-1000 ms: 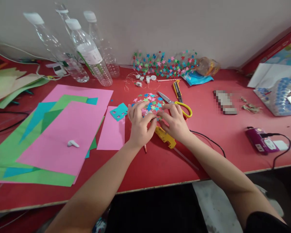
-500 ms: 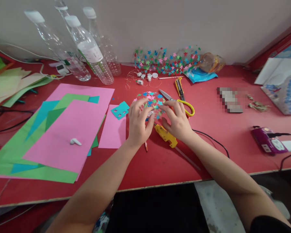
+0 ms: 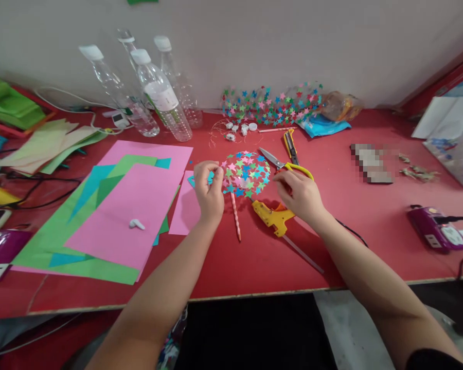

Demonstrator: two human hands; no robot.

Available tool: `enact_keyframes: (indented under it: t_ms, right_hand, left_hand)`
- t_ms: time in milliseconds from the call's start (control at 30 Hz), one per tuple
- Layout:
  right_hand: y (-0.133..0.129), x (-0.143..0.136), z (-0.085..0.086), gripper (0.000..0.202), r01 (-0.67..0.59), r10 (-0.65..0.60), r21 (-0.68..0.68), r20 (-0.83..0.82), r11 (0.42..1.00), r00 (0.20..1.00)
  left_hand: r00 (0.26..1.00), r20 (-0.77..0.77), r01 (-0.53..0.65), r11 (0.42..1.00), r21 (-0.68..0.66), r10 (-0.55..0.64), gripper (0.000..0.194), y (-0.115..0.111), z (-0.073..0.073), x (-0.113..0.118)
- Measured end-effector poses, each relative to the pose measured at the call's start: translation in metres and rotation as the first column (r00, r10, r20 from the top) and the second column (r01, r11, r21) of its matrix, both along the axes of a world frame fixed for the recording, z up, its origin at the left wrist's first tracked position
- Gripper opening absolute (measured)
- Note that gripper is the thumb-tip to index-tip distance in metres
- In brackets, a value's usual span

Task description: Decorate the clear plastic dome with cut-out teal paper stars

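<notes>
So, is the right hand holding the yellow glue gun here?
No: the right hand rests beside the scissors' yellow handle, while the yellow glue gun lies on the red table just below it, ungripped.

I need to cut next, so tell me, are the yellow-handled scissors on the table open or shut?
Open. The scissors lie flat on the red table, blades slightly parted, just above the right hand.

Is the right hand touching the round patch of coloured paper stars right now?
Apart. The head view shows bare red table between the right hand and the round patch of coloured paper stars; its fingertips point toward the yellow-handled scissors.
</notes>
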State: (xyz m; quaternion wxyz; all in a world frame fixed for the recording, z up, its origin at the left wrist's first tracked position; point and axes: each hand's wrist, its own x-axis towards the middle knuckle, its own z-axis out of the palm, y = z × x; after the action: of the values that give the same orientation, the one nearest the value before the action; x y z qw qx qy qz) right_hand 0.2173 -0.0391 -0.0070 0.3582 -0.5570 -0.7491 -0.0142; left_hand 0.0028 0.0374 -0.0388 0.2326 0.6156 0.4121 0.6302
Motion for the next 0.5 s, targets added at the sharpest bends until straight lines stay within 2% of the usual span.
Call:
enact_keyframes:
  t_ms: [100,167,300,400,500]
  right_hand:
    - [-0.001,0.005,0.011,0.018,0.064,-0.05,-0.151,0.095,0.987,0.994]
    - [-0.005,0.009,0.023,0.019,0.098,-0.042,-0.285,0.196,0.953,0.98]
    - [-0.028,0.011,0.039,0.026,0.059,0.159,-0.495,0.386,0.867,0.909]
    - [-0.049,0.003,0.028,0.032,0.044,0.234,-0.471,0.514,0.881,0.826]
    - [-0.059,-0.005,0.005,0.032,0.053,0.191,-0.394,0.554,0.918,0.811]
  left_hand:
    - [0.998,0.059,-0.03,1.0,-0.008,0.03,0.02,-0.002,0.009,-0.001]
    - [0.997,0.063,-0.036,0.999,-0.021,0.037,0.026,-0.006,0.019,-0.001]
    - [1.0,-0.018,0.021,1.0,0.02,-0.021,0.033,-0.019,0.043,-0.002]
    - [0.99,-0.097,0.115,0.988,0.101,-0.105,0.03,-0.031,0.057,-0.001]
    - [0.96,-0.206,0.23,0.953,0.195,-0.19,0.025,-0.044,0.067,-0.001]
